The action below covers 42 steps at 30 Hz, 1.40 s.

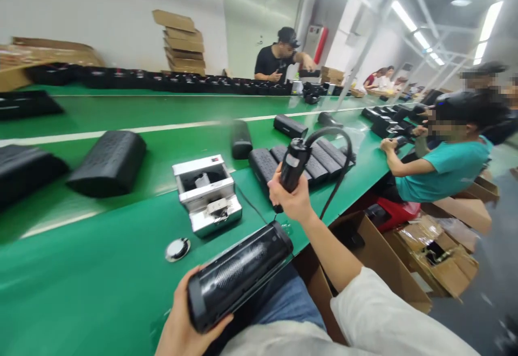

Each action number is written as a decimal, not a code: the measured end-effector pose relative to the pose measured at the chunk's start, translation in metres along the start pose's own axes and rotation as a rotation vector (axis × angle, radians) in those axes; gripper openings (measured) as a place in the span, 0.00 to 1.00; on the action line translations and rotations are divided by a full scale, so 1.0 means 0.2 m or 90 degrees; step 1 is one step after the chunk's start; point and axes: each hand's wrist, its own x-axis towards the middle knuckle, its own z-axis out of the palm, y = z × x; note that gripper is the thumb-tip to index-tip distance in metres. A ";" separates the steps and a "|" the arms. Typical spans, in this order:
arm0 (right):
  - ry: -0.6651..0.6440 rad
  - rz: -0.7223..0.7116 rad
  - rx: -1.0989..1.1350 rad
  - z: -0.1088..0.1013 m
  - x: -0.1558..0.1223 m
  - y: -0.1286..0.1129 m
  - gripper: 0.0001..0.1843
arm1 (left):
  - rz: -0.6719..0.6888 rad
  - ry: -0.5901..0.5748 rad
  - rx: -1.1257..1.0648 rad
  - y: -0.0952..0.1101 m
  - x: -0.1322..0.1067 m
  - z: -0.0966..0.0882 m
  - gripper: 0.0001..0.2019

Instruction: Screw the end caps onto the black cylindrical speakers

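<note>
My left hand (182, 313) is wrapped round the near end of a black speaker housing (238, 272) with a perforated front, which lies tilted at the table edge by my lap. In my right hand (293, 197) is a black electric screwdriver (294, 164) with a thick cable looping from its top. Its lower end points down near the far end of the housing; whether the bit touches it I cannot tell. A white screw-feeder box (212, 197) stands on the green table just beyond. Beside it lies a small round magnetic dish (178, 249).
Several black housings (263, 164) lie in a row behind my right hand. More black units, one a large housing (109, 164), sit on the green conveyor. A co-worker in a teal shirt (449, 170) sits at the right. Open cardboard boxes (364, 259) stand below the table's right edge.
</note>
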 end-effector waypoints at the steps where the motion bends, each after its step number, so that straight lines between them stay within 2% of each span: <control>1: 0.006 -0.005 -0.001 0.00 -0.01 0.00 0.26 | -0.011 -0.003 -0.014 0.03 -0.01 0.00 0.46; 5: 0.010 -0.024 0.001 0.00 -0.01 0.00 0.27 | -0.054 -0.038 -0.064 0.13 -0.01 -0.03 0.50; 8: -0.007 -0.026 -0.004 -0.02 0.01 -0.02 0.28 | -0.052 -0.076 -0.061 0.16 -0.01 -0.05 0.54; 11: -0.032 -0.027 -0.016 -0.03 0.07 -0.09 0.31 | -0.015 -0.096 -0.049 0.16 -0.02 -0.06 0.56; 13: -0.031 -0.082 -0.010 0.00 0.11 -0.17 0.29 | 0.003 -0.100 -0.049 0.16 -0.02 -0.06 0.56; 15: -0.019 -0.163 0.009 0.06 0.15 -0.25 0.27 | 0.011 -0.102 -0.049 0.15 -0.02 -0.06 0.57; 17: -0.014 -0.232 0.031 0.17 0.16 -0.28 0.25 | 0.016 -0.102 -0.047 0.15 -0.02 -0.05 0.57; 19: -0.017 -0.280 0.048 0.30 0.18 -0.25 0.24 | 0.015 -0.104 -0.046 0.15 -0.03 -0.05 0.58; 21: -0.017 -0.305 0.045 0.43 0.21 -0.17 0.26 | 0.011 -0.107 -0.048 0.15 -0.03 -0.05 0.57; 25: -0.025 -0.248 -0.018 0.59 0.28 0.03 0.28 | -0.001 -0.105 -0.043 0.16 -0.03 -0.05 0.58; 29: -0.029 -0.208 -0.033 0.63 0.33 0.12 0.24 | 0.006 -0.106 -0.041 0.15 -0.02 -0.06 0.58; 32: 0.006 -0.181 -0.039 0.64 0.32 0.08 0.23 | -0.001 -0.098 -0.023 0.12 -0.01 -0.04 0.56; 35: -0.091 -0.079 -0.046 0.62 0.31 0.04 0.27 | -0.020 -0.048 0.004 0.08 0.01 -0.02 0.54; 37: -0.127 -0.030 -0.048 0.59 0.29 0.01 0.29 | -0.025 -0.027 0.009 0.06 0.04 0.00 0.55; 42: -0.115 -0.036 0.036 0.54 0.19 -0.16 0.31 | 0.063 -0.008 -0.022 0.03 0.06 0.01 0.59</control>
